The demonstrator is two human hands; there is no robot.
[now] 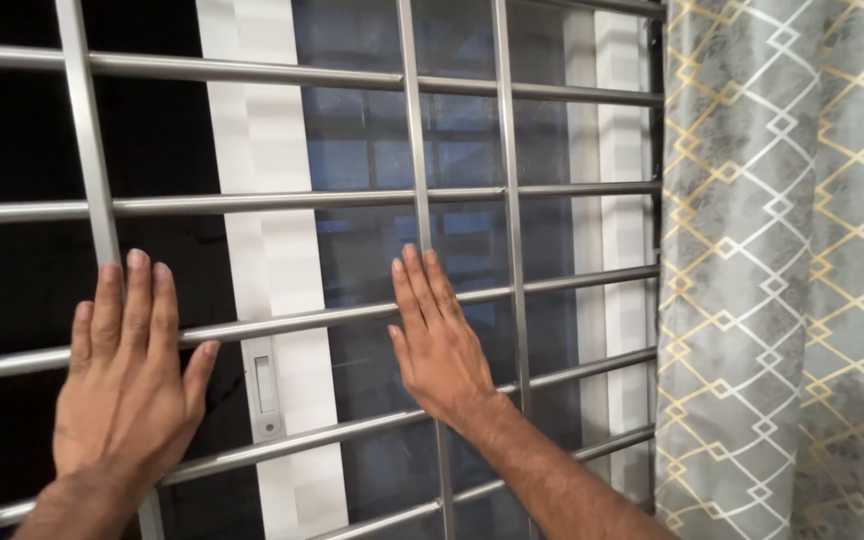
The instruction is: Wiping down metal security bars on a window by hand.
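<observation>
The metal grille (352, 200) runs out of view at the top, the left and the bottom, so its full extent cannot be told. The left hand (127, 385) is cut at the wrist by the bottom edge, and its palm is turned away and hidden. The right hand (439, 345) covers part of an upright bar, and its forearm leaves the picture at the bottom. Behind the bars, the pane left of the white window frame (277, 290) is black, and nothing beyond it can be made out. The patterned curtain (787, 280) hides the far right of the window and is cropped at top, right and bottom
</observation>
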